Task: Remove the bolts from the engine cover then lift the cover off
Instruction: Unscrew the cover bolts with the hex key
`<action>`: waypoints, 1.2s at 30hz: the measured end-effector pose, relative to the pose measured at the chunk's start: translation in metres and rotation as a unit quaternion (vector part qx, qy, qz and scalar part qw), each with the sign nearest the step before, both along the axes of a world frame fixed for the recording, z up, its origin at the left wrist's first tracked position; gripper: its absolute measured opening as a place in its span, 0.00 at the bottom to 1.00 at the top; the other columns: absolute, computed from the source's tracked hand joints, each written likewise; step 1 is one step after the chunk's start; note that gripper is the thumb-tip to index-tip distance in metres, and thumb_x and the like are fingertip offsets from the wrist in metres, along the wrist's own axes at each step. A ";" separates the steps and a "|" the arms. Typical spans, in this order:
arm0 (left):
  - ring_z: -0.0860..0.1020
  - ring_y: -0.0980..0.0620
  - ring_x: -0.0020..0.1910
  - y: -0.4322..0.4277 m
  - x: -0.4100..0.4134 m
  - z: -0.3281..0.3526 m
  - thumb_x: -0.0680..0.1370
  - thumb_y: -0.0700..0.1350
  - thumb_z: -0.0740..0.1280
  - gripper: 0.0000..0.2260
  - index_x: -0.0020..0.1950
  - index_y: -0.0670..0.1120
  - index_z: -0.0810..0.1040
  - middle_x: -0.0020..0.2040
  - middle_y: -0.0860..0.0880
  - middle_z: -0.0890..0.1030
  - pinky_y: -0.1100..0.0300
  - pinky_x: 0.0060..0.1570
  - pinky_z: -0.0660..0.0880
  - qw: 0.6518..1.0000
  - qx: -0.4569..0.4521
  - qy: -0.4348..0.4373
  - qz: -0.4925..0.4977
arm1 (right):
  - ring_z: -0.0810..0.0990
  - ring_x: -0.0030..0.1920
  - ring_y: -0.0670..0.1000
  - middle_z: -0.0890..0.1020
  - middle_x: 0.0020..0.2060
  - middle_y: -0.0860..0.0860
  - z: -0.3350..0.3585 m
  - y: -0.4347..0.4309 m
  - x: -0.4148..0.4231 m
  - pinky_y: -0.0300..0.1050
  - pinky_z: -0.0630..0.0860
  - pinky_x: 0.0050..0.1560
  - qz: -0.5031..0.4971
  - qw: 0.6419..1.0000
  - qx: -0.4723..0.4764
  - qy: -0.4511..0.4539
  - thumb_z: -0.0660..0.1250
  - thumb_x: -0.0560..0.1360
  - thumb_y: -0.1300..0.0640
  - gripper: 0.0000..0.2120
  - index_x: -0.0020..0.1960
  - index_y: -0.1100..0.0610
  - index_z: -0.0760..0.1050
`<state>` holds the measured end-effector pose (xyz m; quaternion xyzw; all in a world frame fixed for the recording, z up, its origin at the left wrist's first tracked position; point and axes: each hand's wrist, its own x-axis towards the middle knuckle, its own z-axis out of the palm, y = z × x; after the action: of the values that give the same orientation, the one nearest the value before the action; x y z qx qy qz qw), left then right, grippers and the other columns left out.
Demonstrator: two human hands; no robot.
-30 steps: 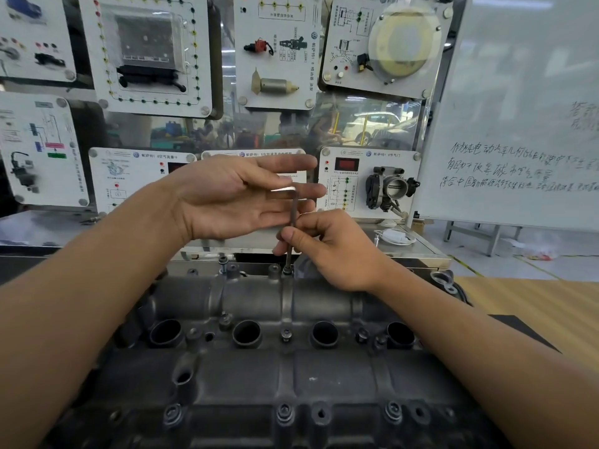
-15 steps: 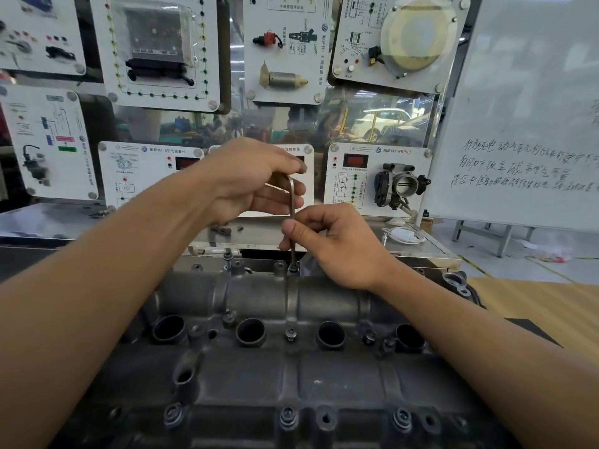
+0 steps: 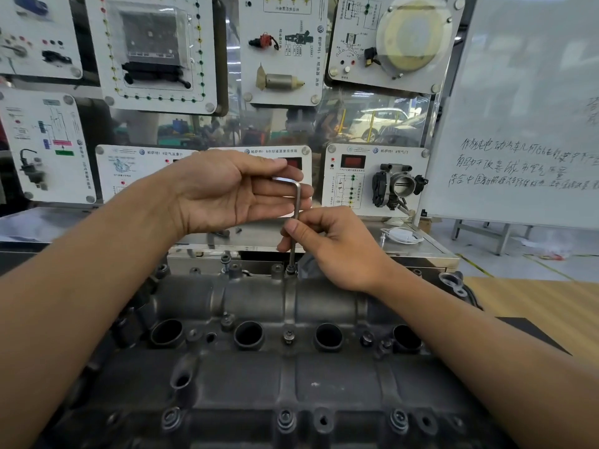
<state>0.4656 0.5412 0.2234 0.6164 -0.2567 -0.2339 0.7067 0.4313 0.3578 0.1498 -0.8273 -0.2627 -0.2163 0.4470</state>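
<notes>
A dark grey engine cover (image 3: 259,384) fills the lower half of the view, with several round plug wells and bolts along its rows. A silver L-shaped hex key (image 3: 297,202) stands upright, its tip in a bolt (image 3: 290,269) at the cover's far edge. My right hand (image 3: 334,247) pinches the key's long shaft between thumb and fingers. My left hand (image 3: 233,192) is above it, palm toward me, fingers spread flat against the key's short arm. A raised bolt (image 3: 226,259) stands further left on the far edge.
A steel bench (image 3: 421,244) behind the engine carries two loose bolts (image 3: 223,233) and a white cable (image 3: 402,236). Training panels with car parts hang on the wall behind. A whiteboard (image 3: 525,108) stands at the right, a wooden tabletop (image 3: 534,299) below it.
My left hand opened, closed over the key's short arm, then opened flat again while the short arm swung round. My right hand stayed on the shaft.
</notes>
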 end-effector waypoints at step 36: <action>0.81 0.48 0.47 -0.013 -0.010 -0.009 0.75 0.35 0.65 0.20 0.65 0.48 0.78 0.50 0.45 0.81 0.61 0.45 0.79 0.992 -0.100 -0.057 -0.056 | 0.81 0.39 0.40 0.86 0.40 0.51 0.002 -0.008 0.001 0.34 0.75 0.45 0.059 0.997 0.056 0.013 0.61 0.82 0.60 0.12 0.44 0.58 0.81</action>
<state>0.4556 0.5285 0.2141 0.5392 -0.3533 -0.2109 0.7348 0.4324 0.3500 0.1515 -0.7871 -0.2927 -0.1929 0.5076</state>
